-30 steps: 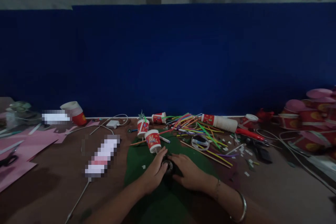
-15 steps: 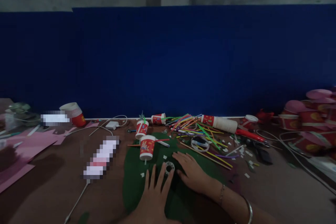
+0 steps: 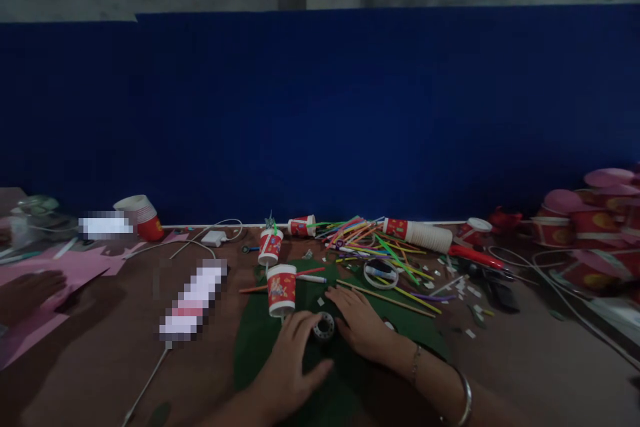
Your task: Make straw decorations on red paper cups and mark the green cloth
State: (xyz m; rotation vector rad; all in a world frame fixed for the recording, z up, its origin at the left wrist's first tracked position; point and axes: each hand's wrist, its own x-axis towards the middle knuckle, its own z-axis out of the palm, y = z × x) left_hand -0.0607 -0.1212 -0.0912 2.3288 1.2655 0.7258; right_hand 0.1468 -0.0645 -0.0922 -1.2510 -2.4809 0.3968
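A dark green sheet (image 3: 345, 373) lies on the table under both hands. My left hand (image 3: 293, 363) is over its left part, with the thumb well apart from the fingers. Its fingertips are beside a small grey ring (image 3: 324, 327) with a dotted face, possibly a tape roll; whether they touch it I cannot tell. My right hand (image 3: 363, 323) rests on the sheet right of the ring, fingers stretched out. Just beyond my left fingers stands a red paper cup (image 3: 281, 290) with straws sticking out of its sides. A second red cup (image 3: 270, 247) is behind it.
A heap of coloured straws (image 3: 357, 237) and a stack of cups (image 3: 425, 237) lie at the back. White paper scraps (image 3: 461, 287) are scattered at right. Red cups (image 3: 595, 230) pile up far right. Pink paper (image 3: 95, 267) and another person's hand (image 3: 35, 290) are at left.
My left hand has turned, its thumb now apart from the fingers. The ring and the nearer cup have shifted slightly towards me. More of the green sheet shows at right.
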